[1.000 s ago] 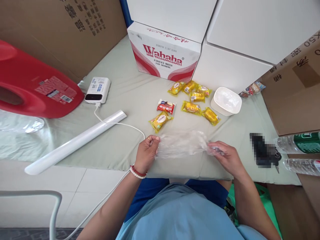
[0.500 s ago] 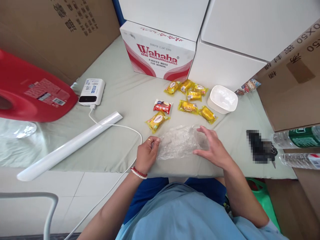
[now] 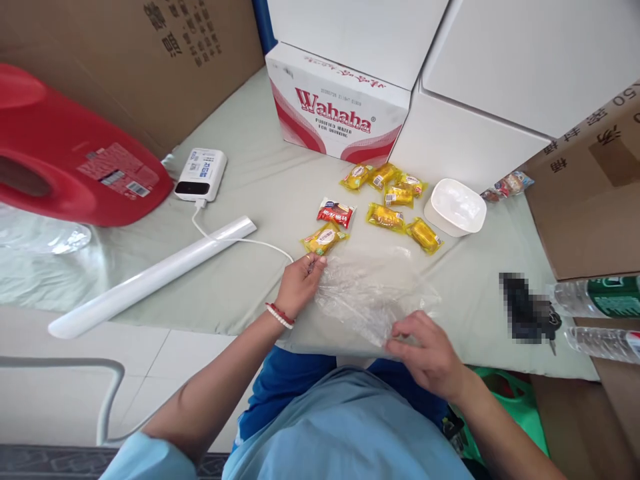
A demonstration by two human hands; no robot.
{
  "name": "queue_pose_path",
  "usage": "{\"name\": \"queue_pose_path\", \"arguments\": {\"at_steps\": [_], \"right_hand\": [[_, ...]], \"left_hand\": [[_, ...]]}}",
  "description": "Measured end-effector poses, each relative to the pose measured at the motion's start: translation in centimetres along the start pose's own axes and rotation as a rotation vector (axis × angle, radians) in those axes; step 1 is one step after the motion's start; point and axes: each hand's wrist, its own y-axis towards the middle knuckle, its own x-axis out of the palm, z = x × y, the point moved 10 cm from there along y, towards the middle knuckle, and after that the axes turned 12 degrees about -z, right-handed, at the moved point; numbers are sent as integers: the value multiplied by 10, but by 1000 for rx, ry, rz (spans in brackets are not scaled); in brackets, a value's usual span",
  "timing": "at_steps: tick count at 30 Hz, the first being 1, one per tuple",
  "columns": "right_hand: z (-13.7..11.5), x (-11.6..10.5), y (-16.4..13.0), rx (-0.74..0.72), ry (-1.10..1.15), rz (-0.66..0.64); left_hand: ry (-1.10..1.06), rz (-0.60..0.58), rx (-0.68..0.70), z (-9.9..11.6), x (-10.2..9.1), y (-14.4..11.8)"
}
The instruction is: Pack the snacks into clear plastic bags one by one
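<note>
A clear plastic bag (image 3: 365, 287) lies spread and crinkled on the pale green cloth between my hands. My left hand (image 3: 301, 283) is closed on the bag's left edge. At its lower right edge, my right hand (image 3: 425, 353) pinches the film between thumb and fingers. Just beyond my left hand lies a yellow-wrapped snack (image 3: 324, 238), with a red and white snack packet (image 3: 336, 213) behind it. Several more yellow-wrapped snacks (image 3: 386, 217) are scattered farther back. To their right stands a white plastic bowl (image 3: 456, 208).
A Wahaba-style white and red carton marked Wahaha (image 3: 340, 110) stands at the back. On the left are a red jug (image 3: 75, 153), a white device (image 3: 201, 175) with a cable, and a white tube (image 3: 155, 277). Plastic bottles (image 3: 600, 298) and pixelated keys (image 3: 530, 310) lie right.
My right hand has moved down toward the table edge and closed on the bag, which is now spread wider. My left hand keeps its hold. The view has shifted slightly.
</note>
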Motion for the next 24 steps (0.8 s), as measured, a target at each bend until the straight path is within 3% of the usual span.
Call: {"name": "queue_pose_path", "arguments": {"at_steps": [3,5,8,10,13,16,18,20,22,24], "right_hand": [[-5,49,-9,15,-83,-176],[-6,73,-13,42,-77,-268],[-17,84,-8,34,13,-344],[-28,74,3,-19,106,-317],[-32,48,23,-94,270,-161],[3,33,30,55,209,6],[37,36,20,240,47,20],[66,46,2,373,-70,-50],[84,56,-15,400,-80,-154],[97,50,-25,380,-41,-189]], "left_hand": [[-177,26,-24,-4,-4,2],[-124,147,35,7,-17,-11],[231,401,234,50,-35,-54],[415,444,393,78,-26,-81],[575,193,517,85,13,-89],[767,-9,451,57,45,-78],[898,-57,412,36,52,-72],[999,-77,400,20,50,-69],[1060,-97,399,12,44,-70],[1089,-132,401,10,41,-71]]}}
